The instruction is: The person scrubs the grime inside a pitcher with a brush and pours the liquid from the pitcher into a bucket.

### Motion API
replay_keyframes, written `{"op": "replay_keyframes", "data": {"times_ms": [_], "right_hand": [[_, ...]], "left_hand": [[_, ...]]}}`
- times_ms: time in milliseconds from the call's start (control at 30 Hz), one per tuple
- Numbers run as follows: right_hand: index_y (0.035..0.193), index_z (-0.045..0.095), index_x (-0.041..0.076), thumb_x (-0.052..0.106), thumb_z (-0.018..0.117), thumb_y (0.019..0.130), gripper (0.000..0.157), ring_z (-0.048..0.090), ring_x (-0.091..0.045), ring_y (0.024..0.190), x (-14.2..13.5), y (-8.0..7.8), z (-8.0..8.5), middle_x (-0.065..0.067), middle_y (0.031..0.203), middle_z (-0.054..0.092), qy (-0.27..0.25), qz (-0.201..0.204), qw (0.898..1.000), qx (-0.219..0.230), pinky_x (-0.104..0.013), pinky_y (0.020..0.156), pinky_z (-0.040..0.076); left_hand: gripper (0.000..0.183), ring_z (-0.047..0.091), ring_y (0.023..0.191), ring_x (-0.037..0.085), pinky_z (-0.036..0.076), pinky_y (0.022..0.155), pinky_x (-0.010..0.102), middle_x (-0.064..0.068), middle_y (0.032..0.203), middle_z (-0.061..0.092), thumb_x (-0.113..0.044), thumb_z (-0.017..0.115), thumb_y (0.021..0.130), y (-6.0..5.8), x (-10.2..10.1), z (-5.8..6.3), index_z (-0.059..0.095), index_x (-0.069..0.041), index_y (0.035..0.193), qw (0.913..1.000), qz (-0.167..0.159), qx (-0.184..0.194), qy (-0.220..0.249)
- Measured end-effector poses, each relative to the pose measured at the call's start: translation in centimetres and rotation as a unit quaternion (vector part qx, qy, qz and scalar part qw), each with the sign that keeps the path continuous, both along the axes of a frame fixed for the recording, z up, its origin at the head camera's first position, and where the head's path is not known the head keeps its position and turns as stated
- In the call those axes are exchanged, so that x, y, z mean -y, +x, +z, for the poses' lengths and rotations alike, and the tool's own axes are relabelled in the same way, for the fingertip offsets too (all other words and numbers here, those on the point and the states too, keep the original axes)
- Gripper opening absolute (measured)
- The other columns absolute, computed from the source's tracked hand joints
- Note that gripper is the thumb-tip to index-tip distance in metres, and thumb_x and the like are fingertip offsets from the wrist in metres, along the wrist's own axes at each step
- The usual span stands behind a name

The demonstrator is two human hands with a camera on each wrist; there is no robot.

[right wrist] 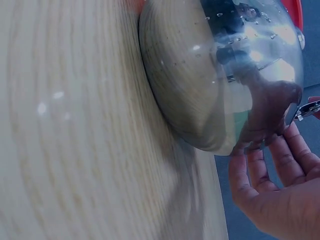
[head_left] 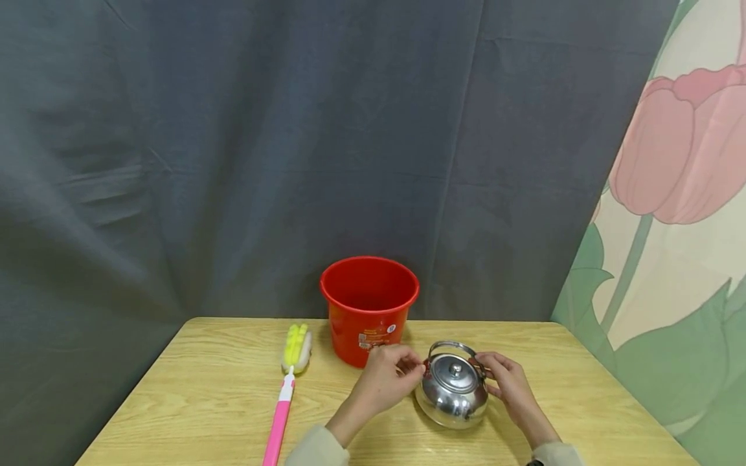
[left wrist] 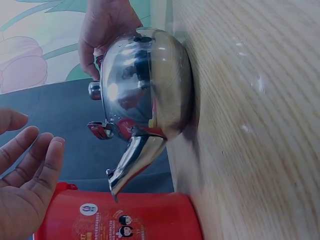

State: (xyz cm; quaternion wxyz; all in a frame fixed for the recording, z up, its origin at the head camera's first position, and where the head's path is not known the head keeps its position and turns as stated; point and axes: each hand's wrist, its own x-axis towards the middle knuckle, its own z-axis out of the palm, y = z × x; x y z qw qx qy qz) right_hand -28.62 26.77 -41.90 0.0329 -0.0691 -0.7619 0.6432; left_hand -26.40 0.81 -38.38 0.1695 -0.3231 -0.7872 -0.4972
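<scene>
A shiny steel kettle (head_left: 453, 395) with a lid and knob stands on the wooden table. Its arched handle (head_left: 452, 344) has red mounts at both ends, and its spout (left wrist: 132, 162) points toward the bucket. On the right side my right hand (head_left: 513, 388) holds the kettle, thumb at the handle mount and fingertips (right wrist: 247, 162) against the steel body. My left hand (head_left: 384, 378) hovers at the kettle's left; in the left wrist view its bent fingers (left wrist: 37, 160) stand apart from the kettle, with nothing between them.
A red bucket (head_left: 368, 323) stands behind the kettle, slightly left. A brush (head_left: 285, 401) with a pink handle and yellow-and-white head lies left of my left hand. Grey cloth (head_left: 326, 142) hangs behind the table (head_left: 215, 382); a flower-patterned wall (head_left: 682, 259) borders the right.
</scene>
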Motion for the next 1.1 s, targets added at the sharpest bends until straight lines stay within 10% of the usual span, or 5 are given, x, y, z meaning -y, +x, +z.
{"op": "replay_keyframes", "data": {"times_ms": [1100], "right_hand": [[0.118,0.061,-0.004,0.030,0.052,0.094,0.043,0.056,-0.013,0.095,0.2,0.1,-0.4,-0.002,0.105,0.068,-0.010,-0.007,1.000,0.003,-0.041,0.083,0.046]], "left_hand": [[0.014,0.055,0.068,-0.003,0.047,0.063,0.013,-0.005,0.076,0.066,-0.013,0.066,0.081,-0.6,-2.8,-0.2,0.070,-0.003,0.091,0.9993,-0.021,0.011,-0.028]]}}
